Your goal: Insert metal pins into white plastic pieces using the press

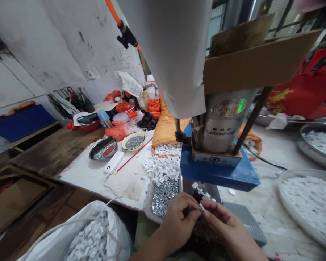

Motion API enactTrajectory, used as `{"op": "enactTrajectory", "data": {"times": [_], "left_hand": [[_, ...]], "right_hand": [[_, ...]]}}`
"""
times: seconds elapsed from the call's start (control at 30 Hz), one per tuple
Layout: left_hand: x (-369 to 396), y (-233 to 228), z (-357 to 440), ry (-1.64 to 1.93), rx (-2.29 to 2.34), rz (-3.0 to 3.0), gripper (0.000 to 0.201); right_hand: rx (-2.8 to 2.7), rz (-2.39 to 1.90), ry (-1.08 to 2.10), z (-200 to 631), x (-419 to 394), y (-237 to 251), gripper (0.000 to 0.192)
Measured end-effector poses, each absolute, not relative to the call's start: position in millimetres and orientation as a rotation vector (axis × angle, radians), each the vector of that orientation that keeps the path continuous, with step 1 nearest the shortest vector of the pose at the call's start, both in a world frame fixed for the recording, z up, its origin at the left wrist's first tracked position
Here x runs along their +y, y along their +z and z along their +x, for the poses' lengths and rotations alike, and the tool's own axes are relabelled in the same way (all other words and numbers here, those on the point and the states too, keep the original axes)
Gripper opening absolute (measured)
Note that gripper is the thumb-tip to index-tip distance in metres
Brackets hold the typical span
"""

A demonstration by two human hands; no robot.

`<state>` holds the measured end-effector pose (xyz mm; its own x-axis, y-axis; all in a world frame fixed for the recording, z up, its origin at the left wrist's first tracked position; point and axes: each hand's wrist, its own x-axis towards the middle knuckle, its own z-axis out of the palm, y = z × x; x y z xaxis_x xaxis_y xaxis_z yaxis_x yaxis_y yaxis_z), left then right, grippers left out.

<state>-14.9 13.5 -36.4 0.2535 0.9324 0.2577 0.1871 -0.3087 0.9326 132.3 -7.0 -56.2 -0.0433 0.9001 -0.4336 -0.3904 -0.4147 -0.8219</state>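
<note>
My left hand (180, 214) and my right hand (224, 223) meet at their fingertips, low in the head view. Between the thumb and fingers of my right hand is a small white plastic piece (201, 207). The left fingers are pinched together right beside it, and what they hold is hidden. Just behind the hands, white pieces (197, 187) lie under the blue press (220, 174). To the left stands a clear plastic tub (149, 206) with silver screws or nails (163, 197) and white pieces heaped at its back.
A white sack (122, 228) of white pieces stands at lower left. Right of the press are a grey pedal-like block (246, 221) and a round tray (285, 195) of white parts. An orange sack (163, 132) spills pieces behind. Metal bowls (91, 154) of small hardware sit farther left.
</note>
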Motion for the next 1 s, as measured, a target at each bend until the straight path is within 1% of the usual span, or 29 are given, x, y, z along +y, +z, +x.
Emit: {"op": "enactTrajectory", "data": {"times": [0.57, 1.0], "left_hand": [[11.2, -37.7, -13.0, 1.132, 1.041, 1.670, 0.018], [11.2, -36.7, -11.9, 1.147, 1.019, 1.672, 0.017]], "right_hand": [[-0.585, -1.202, 1.678, 133.9, -8.1, -67.6, 0.041], [-0.590, -1.108, 1.714, 136.2, -9.0, -76.0, 0.034]]}}
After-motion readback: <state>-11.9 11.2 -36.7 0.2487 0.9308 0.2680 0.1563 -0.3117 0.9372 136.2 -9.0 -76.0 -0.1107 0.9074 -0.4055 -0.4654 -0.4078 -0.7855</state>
